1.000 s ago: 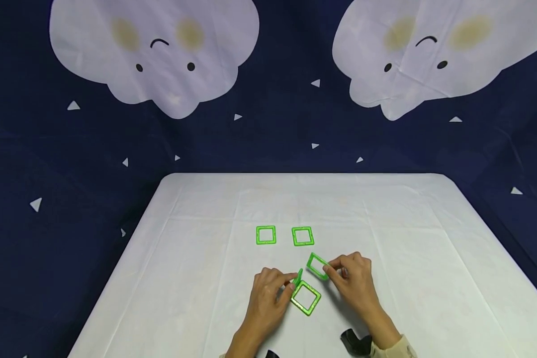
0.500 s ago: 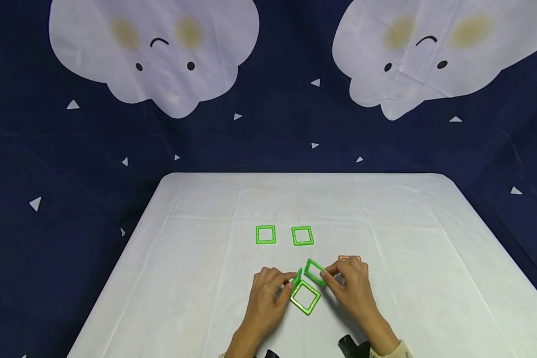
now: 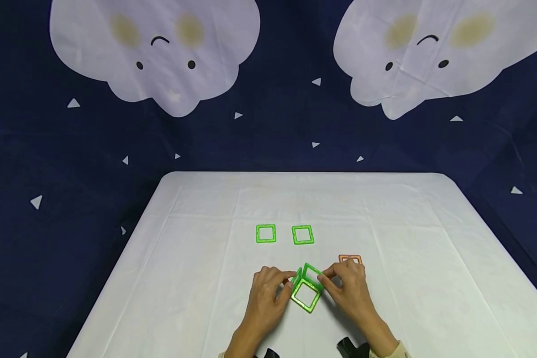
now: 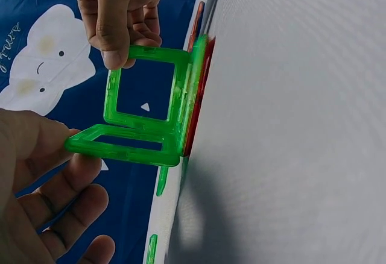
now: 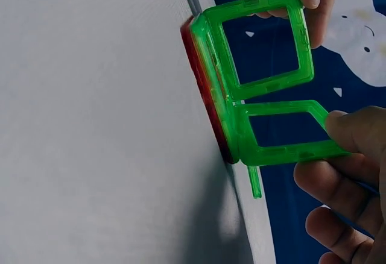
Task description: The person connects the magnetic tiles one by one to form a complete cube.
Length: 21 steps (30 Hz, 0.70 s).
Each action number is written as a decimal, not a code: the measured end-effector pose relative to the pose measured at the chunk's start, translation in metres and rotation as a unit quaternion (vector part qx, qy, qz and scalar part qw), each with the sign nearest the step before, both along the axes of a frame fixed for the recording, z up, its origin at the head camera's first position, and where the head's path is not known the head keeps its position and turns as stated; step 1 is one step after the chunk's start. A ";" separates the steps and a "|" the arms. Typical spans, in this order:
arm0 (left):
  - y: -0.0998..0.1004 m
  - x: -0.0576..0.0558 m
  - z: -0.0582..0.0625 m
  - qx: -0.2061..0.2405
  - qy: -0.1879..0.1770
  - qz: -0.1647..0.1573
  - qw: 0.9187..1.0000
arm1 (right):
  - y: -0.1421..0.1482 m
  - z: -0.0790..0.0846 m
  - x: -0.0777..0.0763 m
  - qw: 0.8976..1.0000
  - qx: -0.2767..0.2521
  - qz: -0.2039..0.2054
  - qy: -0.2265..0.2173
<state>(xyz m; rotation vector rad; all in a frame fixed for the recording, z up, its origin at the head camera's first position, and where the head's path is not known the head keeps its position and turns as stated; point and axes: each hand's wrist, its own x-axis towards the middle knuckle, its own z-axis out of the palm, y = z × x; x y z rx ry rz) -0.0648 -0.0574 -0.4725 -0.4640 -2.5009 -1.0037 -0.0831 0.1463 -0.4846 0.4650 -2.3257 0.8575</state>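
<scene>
At the far-left edge of the flat base frame (image 3: 301,306), the left hand (image 3: 266,293) pinches an upright green tile (image 4: 120,152); at its far-right edge, the right hand (image 3: 349,286) pinches a second tile (image 5: 295,153). Both look light, stiff, maybe slick, best held by outer rims.

Pale script (image 4: 10,47) on the dark blue cloth (image 4: 129,198)
In the left wrist view, cursive letters run sideways beside the printed cloud (image 4: 53,56), near the left edge (they seem to end in "mil"; the letter before that is unclear).
</scene>
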 end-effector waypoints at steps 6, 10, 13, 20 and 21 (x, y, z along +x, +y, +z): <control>0.000 0.000 0.000 0.002 0.001 -0.001 1.000 | -0.001 0.000 0.002 1.000 0.005 0.000 -0.010; 0.000 0.000 -0.001 0.003 0.004 -0.004 1.000 | -0.001 0.000 0.003 1.000 0.006 0.010 -0.002; 0.000 0.000 -0.001 0.003 0.005 -0.007 1.000 | -0.001 0.000 0.002 1.000 0.007 0.024 0.009; 0.000 0.000 -0.001 0.001 0.008 -0.006 1.000 | 0.000 -0.001 0.002 0.999 0.008 0.044 0.025; 0.000 0.000 -0.001 0.002 0.009 -0.006 1.000 | 0.000 -0.001 0.002 0.999 0.008 0.047 0.026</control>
